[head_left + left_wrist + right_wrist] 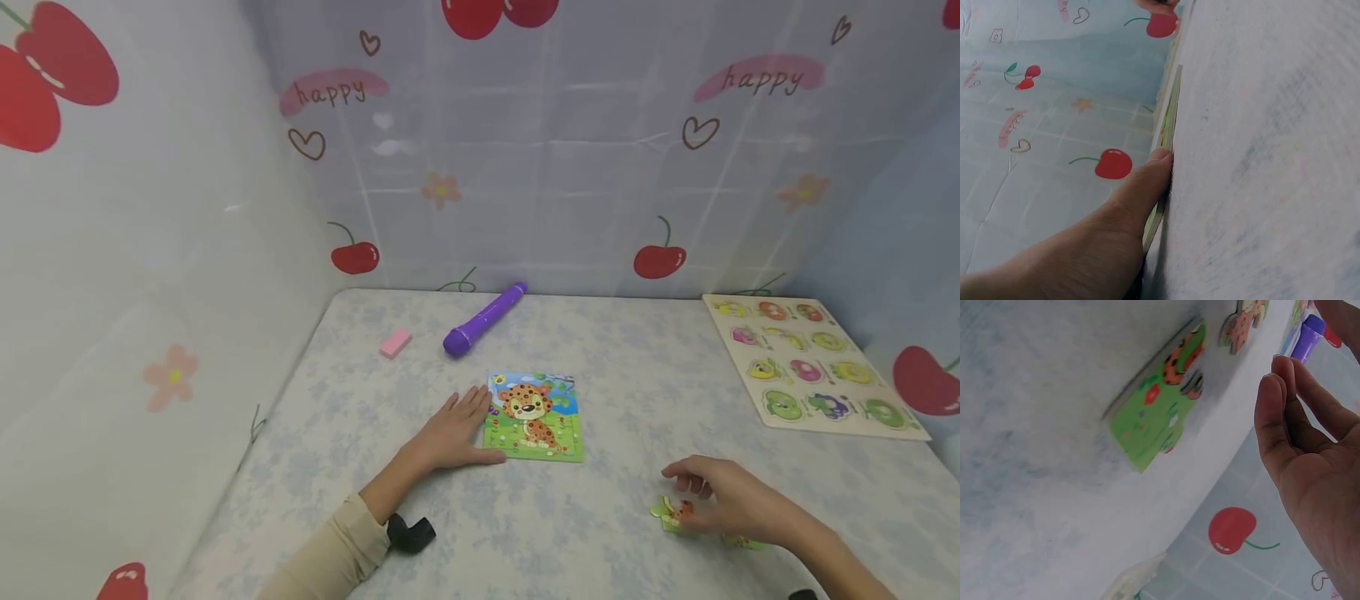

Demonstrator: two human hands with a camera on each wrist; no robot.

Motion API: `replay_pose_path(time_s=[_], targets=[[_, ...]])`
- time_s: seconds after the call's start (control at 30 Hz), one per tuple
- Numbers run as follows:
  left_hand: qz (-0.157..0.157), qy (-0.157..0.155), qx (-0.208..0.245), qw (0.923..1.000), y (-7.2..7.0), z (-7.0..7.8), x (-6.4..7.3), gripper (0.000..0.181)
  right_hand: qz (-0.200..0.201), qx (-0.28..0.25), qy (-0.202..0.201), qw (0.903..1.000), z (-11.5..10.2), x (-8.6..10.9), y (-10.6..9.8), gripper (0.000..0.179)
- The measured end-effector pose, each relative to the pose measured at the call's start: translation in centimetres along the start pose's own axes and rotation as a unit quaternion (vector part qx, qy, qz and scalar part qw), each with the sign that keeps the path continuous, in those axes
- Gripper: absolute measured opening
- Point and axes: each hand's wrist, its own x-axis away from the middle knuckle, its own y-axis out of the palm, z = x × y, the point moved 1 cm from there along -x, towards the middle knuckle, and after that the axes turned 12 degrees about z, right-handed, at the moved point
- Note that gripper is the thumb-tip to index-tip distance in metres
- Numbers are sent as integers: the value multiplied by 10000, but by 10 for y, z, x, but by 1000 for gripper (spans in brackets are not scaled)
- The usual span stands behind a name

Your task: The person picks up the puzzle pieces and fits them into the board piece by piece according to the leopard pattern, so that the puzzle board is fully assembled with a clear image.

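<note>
A square leopard picture puzzle [536, 425] lies flat on the table. My left hand [450, 433] rests along its left side, fingers extended and thumb at the near edge. The left wrist view shows the thumb [1138, 190] against the thin board [1170, 119], seen edge-on. Over to the right, my right hand [742, 500] hovers above loose puzzle pieces [670, 523], fingers loosely bent and holding nothing. A green piece with a red flower [1147, 415] and a spotted orange piece [1242, 330] lie below it in the right wrist view.
A purple toy microphone [486, 321] and a pink block [395, 343] lie behind the puzzle. At the far right is a fruit puzzle board [813, 367]. Cherry-printed curtains [525, 167] stand around the table's back and sides. A black object [410, 533] is by the left wrist.
</note>
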Motion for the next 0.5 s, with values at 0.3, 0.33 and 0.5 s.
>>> replay_pose_path(time_s=[0.3, 0.33, 0.5], targets=[[16, -38, 59, 10000, 2, -1, -1, 108, 347, 170, 461, 9982, 12, 14, 4, 61], [6, -55, 59, 10000, 2, -1, -1, 108, 341, 138, 489, 9981, 13, 14, 4, 62], [3, -90, 96, 9999, 2, 0, 0, 108, 177, 33, 808, 9966, 18, 13, 7, 63]])
